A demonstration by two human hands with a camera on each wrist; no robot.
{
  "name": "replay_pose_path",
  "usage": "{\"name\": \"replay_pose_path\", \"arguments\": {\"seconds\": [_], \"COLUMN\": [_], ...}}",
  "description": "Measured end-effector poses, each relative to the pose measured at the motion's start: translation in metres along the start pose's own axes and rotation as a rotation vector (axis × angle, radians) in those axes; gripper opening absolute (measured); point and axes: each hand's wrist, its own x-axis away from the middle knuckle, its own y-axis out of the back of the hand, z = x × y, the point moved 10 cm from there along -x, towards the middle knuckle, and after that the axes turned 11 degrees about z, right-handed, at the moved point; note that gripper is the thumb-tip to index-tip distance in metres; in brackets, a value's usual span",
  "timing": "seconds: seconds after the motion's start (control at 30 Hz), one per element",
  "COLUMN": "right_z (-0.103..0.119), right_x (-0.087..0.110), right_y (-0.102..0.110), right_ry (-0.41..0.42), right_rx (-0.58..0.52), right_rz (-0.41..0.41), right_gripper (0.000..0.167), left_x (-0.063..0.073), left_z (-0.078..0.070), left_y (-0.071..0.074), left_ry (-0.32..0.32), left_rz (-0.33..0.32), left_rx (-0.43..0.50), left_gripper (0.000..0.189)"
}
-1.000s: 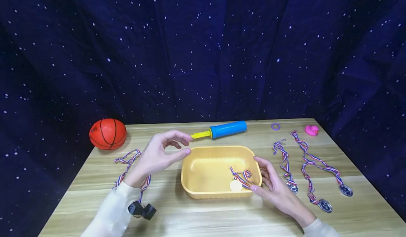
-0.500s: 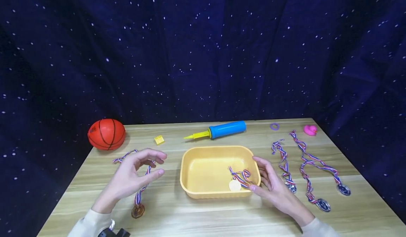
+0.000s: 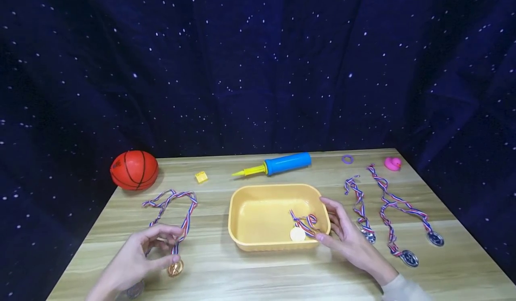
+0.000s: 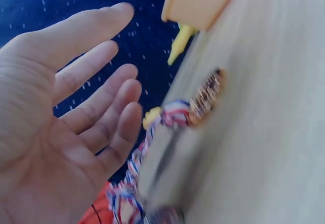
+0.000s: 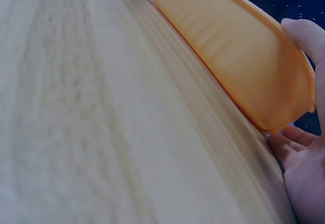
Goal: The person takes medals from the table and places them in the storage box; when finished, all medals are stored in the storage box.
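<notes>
My left hand (image 3: 139, 256) hovers at the front left with fingers loosely bent and nothing in them. Its thumb and fingertips are right at a bronze-coloured medal (image 3: 175, 268) on a red, white and blue ribbon (image 3: 187, 222). A second medal (image 3: 135, 289) lies partly hidden under that hand. In the left wrist view the bronze medal (image 4: 207, 98) is beyond the spread fingers. My right hand (image 3: 351, 242) holds the front right corner of a yellow plastic basin (image 3: 250, 247), thumb at the rim and fingers along the side. A gold medal (image 3: 297, 234) with its ribbon lies inside.
Several silver medals (image 3: 409, 258) with ribbons lie on the right. Along the back are a red ball (image 3: 135, 170), a yellow toy block (image 3: 201, 177), a blue hand pump (image 3: 288, 163), a purple ring (image 3: 347, 159) and a pink rubber duck (image 3: 393, 164). A starry curtain (image 3: 258, 68) hangs behind.
My left hand has swung left and down from beside the basin to the bronze medal, bringing the yellow block into sight. The right hand has stayed at the basin's corner.
</notes>
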Motion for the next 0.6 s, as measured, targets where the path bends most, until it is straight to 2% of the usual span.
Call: {"name": "replay_pose_path", "arguments": {"seconds": [0.1, 0.27, 0.43, 0.6], "right_z": [0.000, 0.000, 0.001, 0.001], "right_x": [0.000, 0.000, 0.000, 0.001], "right_y": [0.001, 0.002, 0.000, 0.000], "right_ry": [0.006, 0.019, 0.024, 0.009], "right_rx": [0.002, -0.001, -0.001, 0.005], "right_rz": [-0.002, -0.001, 0.012, -0.001], "right_gripper": [0.084, 0.084, 0.085, 0.084], "left_x": [0.006, 0.010, 0.012, 0.013], "left_z": [0.009, 0.021, 0.024, 0.026], "left_y": [-0.006, -0.013, -0.019, -0.019], "left_ry": [0.016, 0.075, 0.040, 0.046], "left_rz": [0.030, 0.081, 0.140, 0.142], "left_rx": [0.035, 0.011, -0.003, -0.028], "left_gripper": [0.056, 0.056, 0.055, 0.050]}}
